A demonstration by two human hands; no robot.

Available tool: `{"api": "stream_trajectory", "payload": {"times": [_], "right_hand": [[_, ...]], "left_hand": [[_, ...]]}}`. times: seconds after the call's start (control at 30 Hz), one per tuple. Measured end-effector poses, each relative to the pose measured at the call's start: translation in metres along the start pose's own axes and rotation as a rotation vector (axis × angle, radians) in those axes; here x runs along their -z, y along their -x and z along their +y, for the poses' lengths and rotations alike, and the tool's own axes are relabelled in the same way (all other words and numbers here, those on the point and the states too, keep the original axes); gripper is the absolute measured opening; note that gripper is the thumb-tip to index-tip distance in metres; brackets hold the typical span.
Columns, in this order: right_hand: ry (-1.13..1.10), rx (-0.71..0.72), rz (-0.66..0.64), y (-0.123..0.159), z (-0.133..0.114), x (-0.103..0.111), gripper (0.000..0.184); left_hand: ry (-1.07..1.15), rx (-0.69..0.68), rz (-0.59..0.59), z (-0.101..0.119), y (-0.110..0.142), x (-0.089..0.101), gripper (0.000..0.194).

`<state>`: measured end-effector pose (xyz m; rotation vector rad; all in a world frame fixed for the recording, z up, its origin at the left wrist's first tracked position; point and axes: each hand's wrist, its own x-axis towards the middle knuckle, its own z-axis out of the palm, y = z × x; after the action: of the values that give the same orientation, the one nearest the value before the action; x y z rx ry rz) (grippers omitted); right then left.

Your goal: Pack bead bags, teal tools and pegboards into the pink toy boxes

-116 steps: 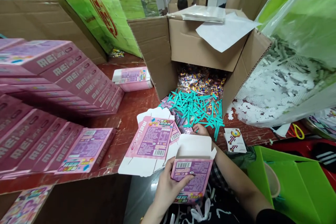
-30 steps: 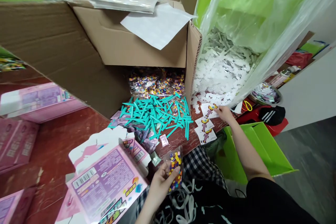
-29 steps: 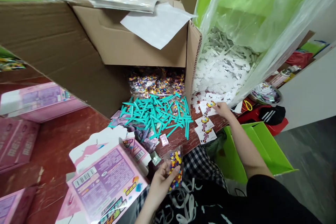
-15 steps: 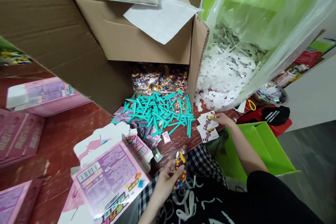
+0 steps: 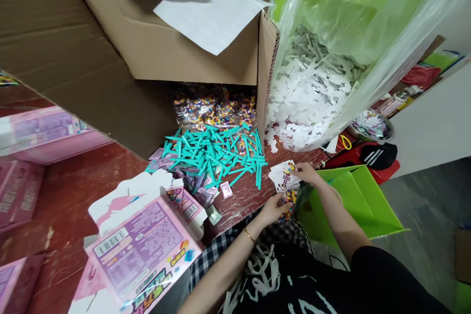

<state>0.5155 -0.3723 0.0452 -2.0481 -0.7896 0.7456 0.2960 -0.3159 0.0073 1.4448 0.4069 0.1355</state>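
Note:
My left hand [image 5: 272,209] is closed around a small clear bag of colourful beads [image 5: 290,199], which hangs over my lap by the table's front edge. Just above the bag, the fingers of my right hand [image 5: 306,174] pinch the edge of the printed pattern cards [image 5: 281,176]. These white cards carry a pixel-style picture, and the bag overlaps their lower edge. Left of the cards lies a heap of turquoise plastic tools [image 5: 211,154]. Small purple sachets [image 5: 200,191] are piled beside it, near an open pink box [image 5: 143,250].
A large cardboard box [image 5: 172,39] lies opened towards me, with bags of beads [image 5: 217,108] inside. To its right a plastic-lined green bin holds white perforated pieces [image 5: 309,98]. A green bin [image 5: 353,201] stands by my right arm. More pink boxes [image 5: 55,130] are at the left.
My left hand has carried the bead bag right and upward, up to the cards. My right hand stays at the cards. The camera view has shifted slightly.

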Motion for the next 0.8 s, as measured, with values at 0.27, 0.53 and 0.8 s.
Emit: {"api": "stream_trajectory", "payload": {"times": [0.27, 0.53, 0.8], "right_hand": [[0.1, 0.063, 0.179, 0.012, 0.014, -0.003, 0.019], [0.115, 0.089, 0.236, -0.065, -0.043, 0.055, 0.024], [0.217, -0.066, 0.208, -0.147, -0.074, 0.015, 0.043]], "left_hand": [[-0.082, -0.121, 0.015, 0.024, 0.025, 0.005, 0.028], [0.083, 0.051, 0.073, 0.018, 0.04, 0.006, 0.043], [0.598, 0.229, 0.277, 0.041, 0.074, 0.033, 0.04]]}}
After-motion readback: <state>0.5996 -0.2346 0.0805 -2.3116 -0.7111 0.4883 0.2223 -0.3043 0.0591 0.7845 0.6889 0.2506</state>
